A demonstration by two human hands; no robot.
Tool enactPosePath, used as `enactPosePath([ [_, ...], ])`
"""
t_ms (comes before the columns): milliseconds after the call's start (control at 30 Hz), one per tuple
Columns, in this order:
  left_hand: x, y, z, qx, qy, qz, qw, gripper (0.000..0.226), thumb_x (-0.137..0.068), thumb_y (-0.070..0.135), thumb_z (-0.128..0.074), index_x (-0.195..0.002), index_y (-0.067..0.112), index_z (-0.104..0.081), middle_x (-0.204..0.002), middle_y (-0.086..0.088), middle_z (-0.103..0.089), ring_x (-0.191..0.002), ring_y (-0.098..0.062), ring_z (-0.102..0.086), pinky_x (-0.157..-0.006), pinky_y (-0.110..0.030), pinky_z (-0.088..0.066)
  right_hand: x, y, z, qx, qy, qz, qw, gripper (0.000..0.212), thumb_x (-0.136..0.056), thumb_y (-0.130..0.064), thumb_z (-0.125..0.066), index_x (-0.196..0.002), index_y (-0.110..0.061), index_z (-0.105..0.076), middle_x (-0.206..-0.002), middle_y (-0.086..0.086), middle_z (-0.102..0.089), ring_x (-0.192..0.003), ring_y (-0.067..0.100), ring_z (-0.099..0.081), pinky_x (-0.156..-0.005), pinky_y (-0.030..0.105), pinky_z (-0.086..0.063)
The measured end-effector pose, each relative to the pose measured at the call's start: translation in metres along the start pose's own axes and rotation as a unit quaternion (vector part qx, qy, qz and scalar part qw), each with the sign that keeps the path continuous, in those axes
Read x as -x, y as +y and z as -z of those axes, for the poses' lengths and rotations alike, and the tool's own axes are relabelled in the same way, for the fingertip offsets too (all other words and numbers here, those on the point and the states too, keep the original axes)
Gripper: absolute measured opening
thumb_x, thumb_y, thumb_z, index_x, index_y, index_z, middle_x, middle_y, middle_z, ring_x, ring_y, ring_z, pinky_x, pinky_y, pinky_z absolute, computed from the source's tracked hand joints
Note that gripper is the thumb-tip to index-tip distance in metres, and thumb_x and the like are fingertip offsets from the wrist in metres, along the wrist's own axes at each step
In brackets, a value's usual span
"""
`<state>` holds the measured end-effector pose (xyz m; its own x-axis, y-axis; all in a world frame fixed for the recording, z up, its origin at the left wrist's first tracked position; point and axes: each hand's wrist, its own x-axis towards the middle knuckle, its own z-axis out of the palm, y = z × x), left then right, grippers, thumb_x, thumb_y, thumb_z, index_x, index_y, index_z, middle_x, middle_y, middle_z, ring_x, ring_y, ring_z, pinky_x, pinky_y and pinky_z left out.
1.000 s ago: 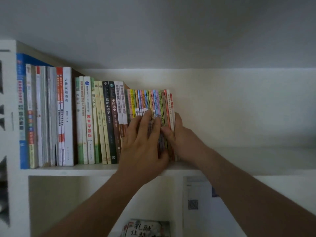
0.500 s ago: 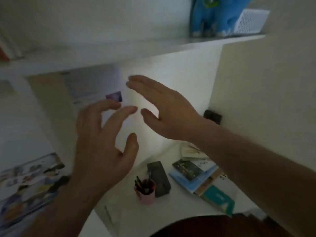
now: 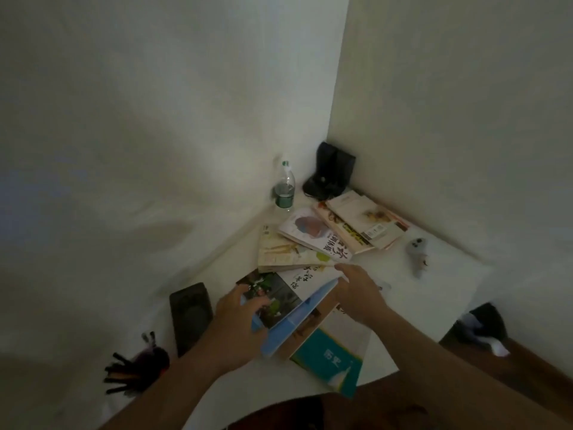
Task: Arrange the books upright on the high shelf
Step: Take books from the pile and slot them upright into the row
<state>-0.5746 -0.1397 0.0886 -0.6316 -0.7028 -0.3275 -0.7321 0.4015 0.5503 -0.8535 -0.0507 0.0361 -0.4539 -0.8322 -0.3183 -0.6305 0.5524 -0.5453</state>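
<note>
While my left hand (image 3: 238, 318) and right hand (image 3: 356, 290) grip a tilted photo-covered paperback book (image 3: 279, 293), teal-covered book (image 3: 328, 361) beneath, clear plastic bottle (image 3: 284, 189) at twelve o'clock.

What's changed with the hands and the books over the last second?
Both hands left the upright row on the high shelf and came down to the desk. The left hand and right hand now grip the top book of the loose pile, lifting its right edge. The shelf is out of view now.
</note>
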Motion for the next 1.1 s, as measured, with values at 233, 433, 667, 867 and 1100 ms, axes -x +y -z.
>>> enactPosePath([
  [233, -0.127, 0.044, -0.05, -0.074, -0.086, 0.002, 0.994, 0.068, -0.1, 0.038, -0.06, -0.161, 0.037, -0.029, -0.169, 0.0, -0.01, -0.156, -0.03, -0.011, -0.124, -0.044, -0.031, -0.087, 0.072, 0.048, -0.114, 0.07, -0.153, 0.979, 0.074, -0.097, -0.031, -0.064, -0.161, -0.026, -0.027, -0.156, 0.015, -0.035, -0.134, 0.041, -0.049, -0.105, 0.056, -0.051],
  [433, -0.196, 0.081, -0.082, -0.133, -0.131, -0.016, 0.982, 0.083, -0.101, 0.033, -0.058, -0.163, 0.045, -0.003, -0.172, -0.002, 0.013, -0.159, -0.033, 0.005, -0.126, -0.047, -0.019, -0.139, 0.117, 0.057, -0.378, 0.126, -0.297, 0.868, 0.066, -0.091, -0.038, -0.072, -0.144, -0.029, -0.033, -0.137, 0.005, -0.055, -0.114, 0.026, -0.055, -0.091, 0.048, -0.053],
  [667, -0.244, 0.092, -0.097, -0.206, -0.178, -0.03, 0.962, 0.087, -0.1, 0.043, -0.057, -0.162, 0.047, 0.003, -0.171, -0.001, 0.02, -0.16, -0.033, 0.008, -0.127, -0.049, -0.02, -0.195, 0.126, 0.068, -0.629, 0.156, -0.399, 0.649, 0.022, -0.095, -0.019, -0.079, -0.106, -0.013, -0.061, -0.105, 0.007, -0.069, -0.089, 0.023, -0.069, -0.083, 0.045, -0.064],
  [867, -0.265, 0.097, -0.076, -0.194, -0.224, -0.038, 0.954, 0.083, -0.093, 0.048, -0.058, -0.161, 0.052, -0.011, -0.172, 0.008, 0.0, -0.157, -0.026, -0.014, -0.122, -0.044, -0.029, -0.215, 0.138, 0.069, -0.667, 0.106, -0.412, 0.611, 0.027, -0.092, -0.018, -0.082, -0.115, -0.013, -0.068, -0.106, 0.009, -0.078, -0.095, 0.026, -0.076, -0.059, 0.033, -0.061],
  [1100, -0.264, 0.092, -0.053, -0.009, -0.228, 0.007, 0.974, 0.055, -0.095, 0.041, -0.064, -0.146, 0.053, -0.047, -0.158, 0.024, -0.031, -0.151, -0.008, -0.029, -0.12, -0.037, -0.034, -0.193, 0.133, 0.055, -0.68, 0.068, -0.338, 0.647, 0.023, -0.1, -0.011, -0.07, -0.122, -0.017, -0.067, -0.117, 0.012, -0.078, -0.107, 0.032, -0.074, -0.082, 0.048, -0.062],
])
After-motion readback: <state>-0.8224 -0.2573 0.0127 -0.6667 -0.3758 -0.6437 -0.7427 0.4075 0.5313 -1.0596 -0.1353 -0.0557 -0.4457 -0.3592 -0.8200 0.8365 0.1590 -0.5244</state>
